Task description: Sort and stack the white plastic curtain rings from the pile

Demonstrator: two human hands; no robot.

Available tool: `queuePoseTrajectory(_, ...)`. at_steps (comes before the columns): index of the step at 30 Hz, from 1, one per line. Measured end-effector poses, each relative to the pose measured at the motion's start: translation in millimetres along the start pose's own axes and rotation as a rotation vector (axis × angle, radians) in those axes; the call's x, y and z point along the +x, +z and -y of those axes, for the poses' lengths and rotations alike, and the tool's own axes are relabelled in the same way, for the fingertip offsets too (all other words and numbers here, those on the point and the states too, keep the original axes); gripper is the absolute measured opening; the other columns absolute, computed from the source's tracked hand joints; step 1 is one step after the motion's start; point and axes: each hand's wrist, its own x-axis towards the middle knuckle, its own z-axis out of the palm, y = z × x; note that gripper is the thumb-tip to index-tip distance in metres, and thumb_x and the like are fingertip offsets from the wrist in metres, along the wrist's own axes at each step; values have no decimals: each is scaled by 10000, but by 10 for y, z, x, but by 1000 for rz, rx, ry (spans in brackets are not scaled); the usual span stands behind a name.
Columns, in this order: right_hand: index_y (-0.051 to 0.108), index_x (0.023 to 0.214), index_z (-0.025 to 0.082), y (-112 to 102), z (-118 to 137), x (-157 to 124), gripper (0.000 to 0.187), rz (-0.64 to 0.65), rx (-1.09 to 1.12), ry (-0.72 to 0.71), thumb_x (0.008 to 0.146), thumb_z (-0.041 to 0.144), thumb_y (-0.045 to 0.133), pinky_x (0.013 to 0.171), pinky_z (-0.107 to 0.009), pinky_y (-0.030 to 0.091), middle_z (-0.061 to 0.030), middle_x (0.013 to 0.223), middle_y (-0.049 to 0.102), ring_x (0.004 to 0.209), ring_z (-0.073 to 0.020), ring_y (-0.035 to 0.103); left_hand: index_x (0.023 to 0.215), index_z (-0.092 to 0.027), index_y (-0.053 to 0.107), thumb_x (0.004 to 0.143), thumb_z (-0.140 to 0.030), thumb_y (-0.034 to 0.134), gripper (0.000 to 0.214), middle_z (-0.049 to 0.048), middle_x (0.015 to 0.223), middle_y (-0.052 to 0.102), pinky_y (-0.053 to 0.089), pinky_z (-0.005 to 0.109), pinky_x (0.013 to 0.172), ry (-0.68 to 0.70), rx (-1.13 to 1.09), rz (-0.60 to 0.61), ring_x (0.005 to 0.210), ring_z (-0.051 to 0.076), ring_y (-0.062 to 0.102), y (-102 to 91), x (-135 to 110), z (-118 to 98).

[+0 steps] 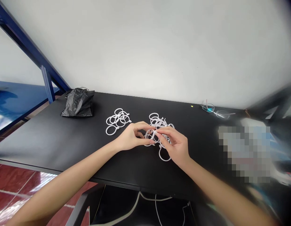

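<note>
Over a loose pile of white plastic rings (164,154), both hands meet at one white ring (154,134). My right hand (177,142) pinches its small joint between thumb and fingertips. My left hand (132,136) curls around the ring's left side, index fingertip at the joint and thumb lower down. The held ring overlaps those beneath, so its full outline is hard to make out. To the left of my left hand lies a second group of white rings (112,130), several of them overlapping, each with a small knob.
A crumpled black plastic bag (77,103) sits at the back left of the black table (89,135). Eyeglasses (208,108) lie at the back right. A blurred, pixelated item (246,153) is at the right. Pale cables (136,202) hang below the front edge, near a dark chair arm (82,204).
</note>
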Motion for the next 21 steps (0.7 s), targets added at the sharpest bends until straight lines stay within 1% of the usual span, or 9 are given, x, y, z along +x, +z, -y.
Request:
queuePoseTrajectory(2, 744, 940, 265, -12, -10, 5, 203, -6, -4, 5, 851, 102, 662, 772, -355, 557, -33, 913, 726, 854, -194, 678, 1128, -185, 695, 706, -266, 816, 446, 73, 1058, 630, 561, 285, 733, 57, 49, -52, 898, 168, 619, -9, -2, -1)
queuePoseTrajectory(4, 751, 933, 265, -22, -12, 3, 206, -14, -26, -2, 846, 98, 668, 748, -340, 553, -30, 901, 727, 832, -186, 674, 1109, -179, 705, 705, -266, 820, 428, 77, 1038, 658, 542, 296, 767, 105, 126, -76, 887, 164, 610, -15, -3, -4)
queuePoseTrajectory(7, 753, 935, 269, -32, 2, -7, 217, -16, -45, -22, 842, 90, 672, 700, -313, 547, -15, 863, 721, 779, -166, 664, 1087, -174, 716, 711, -277, 821, 404, 77, 1011, 679, 526, 305, 778, 139, 198, -73, 839, 151, 596, -19, -11, -4)
queuePoseTrajectory(10, 750, 931, 269, -34, 16, -16, 225, -15, -53, -37, 842, 80, 669, 679, -302, 545, -8, 840, 718, 755, -157, 660, 1074, -166, 715, 721, -287, 814, 386, 76, 1001, 683, 529, 306, 786, 153, 202, -62, 822, 147, 602, -14, -24, -8)
queuePoseTrajectory(13, 749, 920, 264, -25, 10, -23, 226, -19, -72, -54, 837, 70, 668, 703, -313, 557, -11, 852, 727, 773, -164, 673, 1084, -167, 702, 741, -300, 799, 380, 76, 1019, 681, 535, 305, 814, 175, 230, -43, 875, 162, 626, -14, -27, -35)
queuePoseTrajectory(15, 746, 944, 263, -13, 0, -26, 235, -36, -79, -61, 841, 70, 661, 743, -333, 566, -22, 904, 736, 823, -178, 686, 1106, -175, 686, 768, -311, 774, 375, 73, 1034, 681, 533, 312, 848, 203, 316, -48, 923, 176, 636, -41, -19, -53)
queuePoseTrajectory(17, 731, 1014, 263, -3, -5, -26, 259, -56, -75, -51, 847, 81, 654, 785, -358, 570, -35, 949, 735, 868, -191, 690, 1132, -181, 665, 813, -308, 726, 349, 75, 1073, 677, 523, 334, 894, 254, 485, -112, 975, 190, 637, -115, -3, -48)
queuePoseTrajectory(19, 714, 1066, 257, -2, -1, -19, 275, -70, -75, -35, 849, 97, 655, 801, -374, 572, -42, 943, 729, 876, -197, 688, 1166, -176, 639, 868, -284, 648, 318, 88, 1138, 658, 504, 369, 944, 307, 713, -240, 1036, 209, 623, -246, 12, -6)
queuePoseTrajectory(21, 713, 1052, 246, -9, 7, -7, 254, -75, -101, -30, 851, 105, 653, 788, -370, 574, -44, 914, 726, 858, -194, 687, 1215, -151, 605, 909, -257, 561, 327, 114, 1198, 621, 478, 410, 991, 302, 938, -363, 1113, 239, 590, -418, 20, 66)
